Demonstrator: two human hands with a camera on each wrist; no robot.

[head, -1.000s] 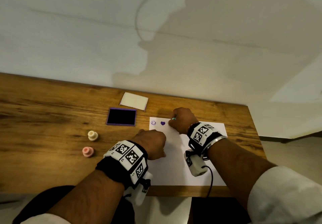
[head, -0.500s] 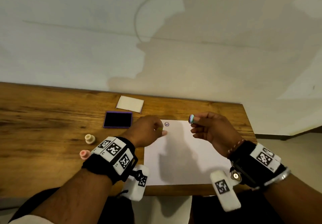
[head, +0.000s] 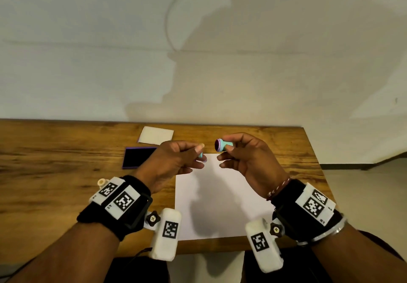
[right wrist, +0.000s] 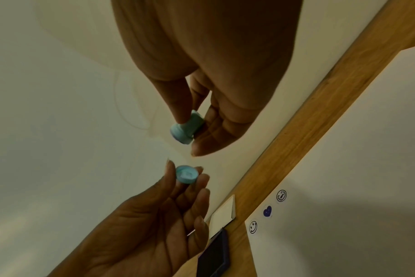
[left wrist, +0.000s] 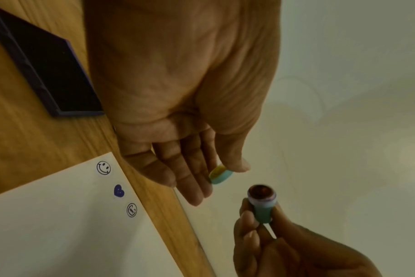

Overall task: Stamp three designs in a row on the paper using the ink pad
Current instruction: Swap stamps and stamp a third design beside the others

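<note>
My right hand (head: pixel 225 148) pinches a small teal stamp (head: pixel 223 145) above the far edge of the white paper (head: pixel 220 199). The stamp lies sideways, and its dark inked face points at my left hand (head: pixel 198 156). That hand pinches the stamp's teal cap (left wrist: pixel 220 174) between thumb and fingers, a short gap from the stamp (left wrist: pixel 262 203). Along the paper's far left edge sit three purple prints in a row: a smiley (left wrist: pixel 103 167), a heart (left wrist: pixel 118 190) and another round face (left wrist: pixel 131 209). The open ink pad (head: pixel 138 157) lies left of the paper.
The ink pad's pale lid (head: pixel 156 135) lies behind the pad on the wooden table (head: pixel 55 161). A cream stamp (head: pixel 102 181) peeks out behind my left wristband. The table's right edge and a white wall are close by.
My right hand lifted the teal stamp off the paper and turned it sideways, leaving a third print. My left hand rose from the paper, and the cap now shows in its fingers.
</note>
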